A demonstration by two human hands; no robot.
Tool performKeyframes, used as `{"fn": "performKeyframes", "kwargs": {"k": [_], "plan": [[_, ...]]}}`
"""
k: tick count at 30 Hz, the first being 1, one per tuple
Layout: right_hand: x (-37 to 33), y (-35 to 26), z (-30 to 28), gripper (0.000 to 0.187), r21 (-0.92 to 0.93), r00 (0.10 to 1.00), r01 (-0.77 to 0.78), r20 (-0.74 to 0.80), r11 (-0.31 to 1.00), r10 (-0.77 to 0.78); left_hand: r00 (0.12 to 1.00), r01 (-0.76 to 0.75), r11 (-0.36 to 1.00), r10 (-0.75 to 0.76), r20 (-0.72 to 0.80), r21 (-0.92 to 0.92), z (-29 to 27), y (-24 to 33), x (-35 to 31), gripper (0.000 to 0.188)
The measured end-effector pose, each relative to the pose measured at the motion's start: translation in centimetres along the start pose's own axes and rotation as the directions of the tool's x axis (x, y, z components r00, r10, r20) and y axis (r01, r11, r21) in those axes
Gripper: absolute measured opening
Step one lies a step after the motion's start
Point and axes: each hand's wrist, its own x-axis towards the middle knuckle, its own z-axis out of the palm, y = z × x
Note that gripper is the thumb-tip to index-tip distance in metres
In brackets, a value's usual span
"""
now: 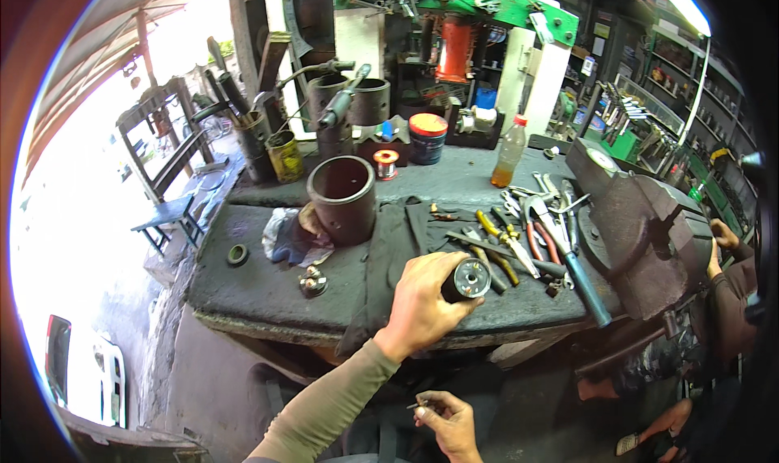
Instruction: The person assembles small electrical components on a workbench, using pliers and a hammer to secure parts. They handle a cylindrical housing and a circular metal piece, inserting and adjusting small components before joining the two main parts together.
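Note:
My left hand is wrapped round a black solenoid body, a short cylinder whose round end with small holes faces up. It is held over the front edge of the dark workbench. Lower down, in front of the bench, my right hand pinches a small thin metal piece, too small to make out exactly. On the bench to the left sits a round cap with copper-coloured terminals. A dark cloth lies behind my left hand. Beside it are yellow-handled pliers.
A large metal cylinder stands on the bench by a crumpled rag and a ring. Further back are a solder spool and a bottle. A hammer lies near a big vise. Another person's hand is at the right.

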Motion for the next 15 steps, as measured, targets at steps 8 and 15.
{"fn": "performKeyframes", "kwargs": {"k": [8, 15], "plan": [[1.4, -1.2, -0.8, 0.030, -0.116, 0.999, 0.051, 0.014, 0.992, -0.050, 0.991, -0.118, 0.993, 0.118, -0.062, 0.004, -6.2, 5.9, -3.2, 0.071], [1.8, -5.1, 0.6, 0.026, -0.199, 0.990, 0.138, 0.065, 0.970, -0.128, 0.894, 0.398, 0.915, -0.404, -0.195, -0.068, -10.2, 0.9, -8.2, 0.060]]}}
